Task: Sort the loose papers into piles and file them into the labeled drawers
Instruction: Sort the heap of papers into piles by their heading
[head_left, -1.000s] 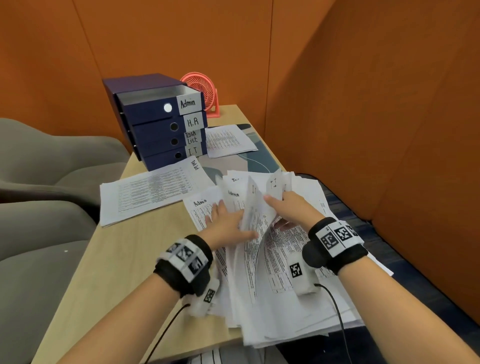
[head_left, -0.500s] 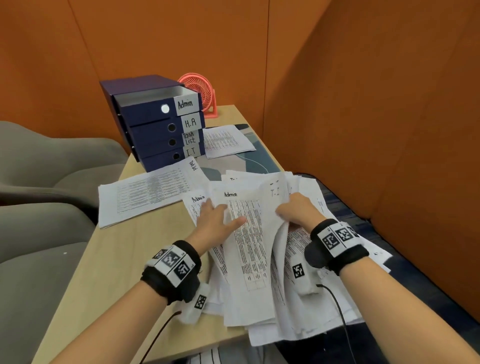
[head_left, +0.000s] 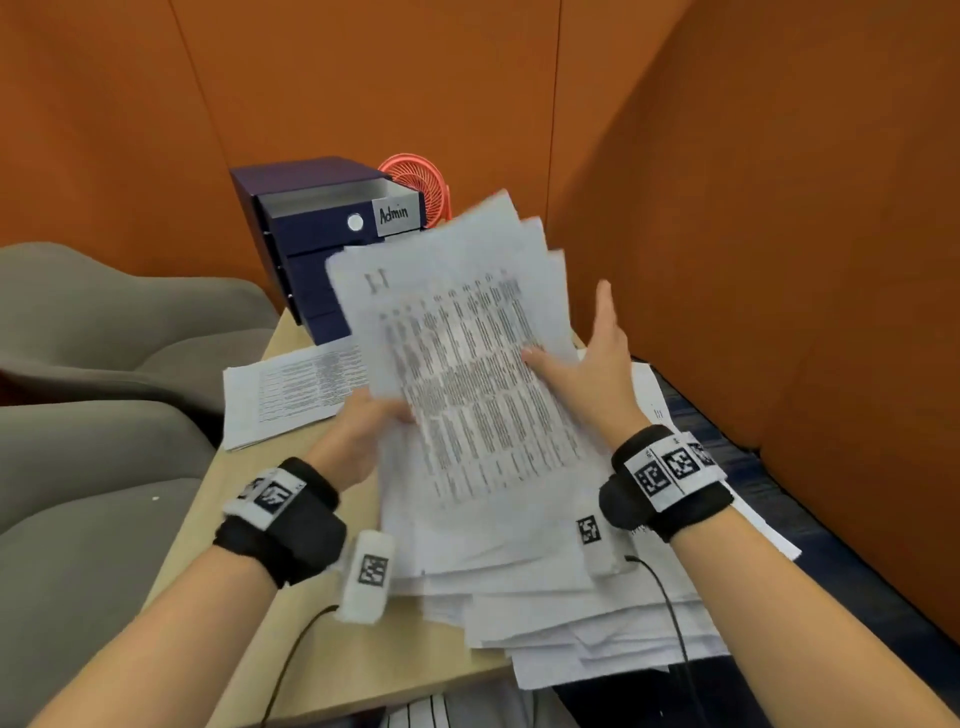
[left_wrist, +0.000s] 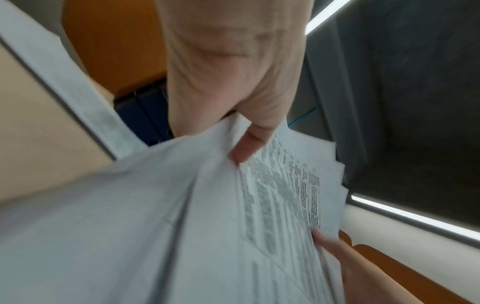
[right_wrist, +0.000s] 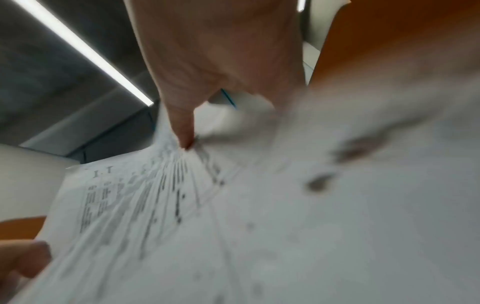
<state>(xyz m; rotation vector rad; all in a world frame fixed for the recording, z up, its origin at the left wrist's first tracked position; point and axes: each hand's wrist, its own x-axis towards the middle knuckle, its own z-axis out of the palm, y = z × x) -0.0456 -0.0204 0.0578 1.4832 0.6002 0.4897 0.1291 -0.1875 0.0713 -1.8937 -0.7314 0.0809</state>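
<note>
While the left hand (head_left: 363, 431) pinches the lower left edge of a fanned sheaf of papers (head_left: 467, 364), thumb on the printed face, the sheaf tilts up above the desk (head_left: 249, 519). Right hand (head_left: 597, 364) on the other edge: thumb pressing the top sheet, fingers straight and spread behind! Top page reads "I.T". Beneath, the loose pile (head_left: 597, 623) sprawls over the desk's near edge. Behind, the drawer unit (head_left: 311, 234) stands with its "Admin" drawer (head_left: 337, 218) pulled open; another stack (head_left: 291, 395) lies left.
</note>
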